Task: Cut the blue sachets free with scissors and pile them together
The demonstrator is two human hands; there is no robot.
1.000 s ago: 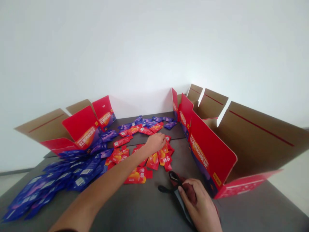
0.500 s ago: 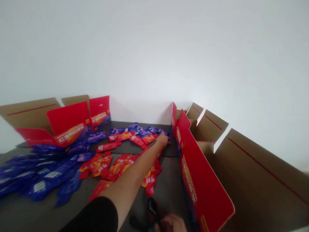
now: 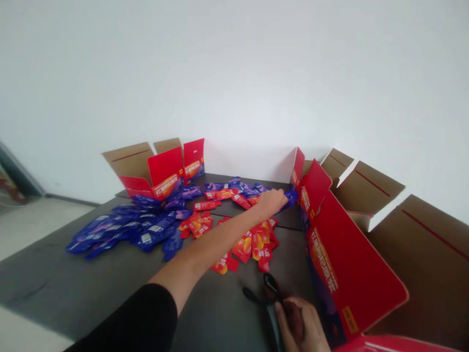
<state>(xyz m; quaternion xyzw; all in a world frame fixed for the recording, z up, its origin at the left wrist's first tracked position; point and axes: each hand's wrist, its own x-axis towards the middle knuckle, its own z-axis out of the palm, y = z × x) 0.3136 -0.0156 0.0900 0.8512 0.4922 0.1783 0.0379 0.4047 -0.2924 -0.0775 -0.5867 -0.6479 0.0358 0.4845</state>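
Observation:
At the far side of the table, my left hand [image 3: 273,201] is closed on a blue pouch [image 3: 290,196], which sticks out to the right towards the row of boxes. Below my forearm lie red pouches [image 3: 242,247] with orange print, some hidden by the arm. More blue pouches [image 3: 244,187] are spread behind them. Low in the view, my right hand [image 3: 306,325] is wrapped around a black tool [image 3: 271,283] with two rounded ends; its exact kind is unclear. That hand is beside the nearest red box [image 3: 351,264].
Open red cartons [image 3: 315,188] with raised brown flaps line the right side. Other open red cartons [image 3: 166,168] stand at the back left, with a heap of blue pouches [image 3: 124,227] in front. A white wall [image 3: 249,88] rises behind the dark table [image 3: 120,288].
My view has swung left, so everything sits further right. My left hand has moved from among the pouches towards the right-hand boxes, with a blue pouch now visible in it.

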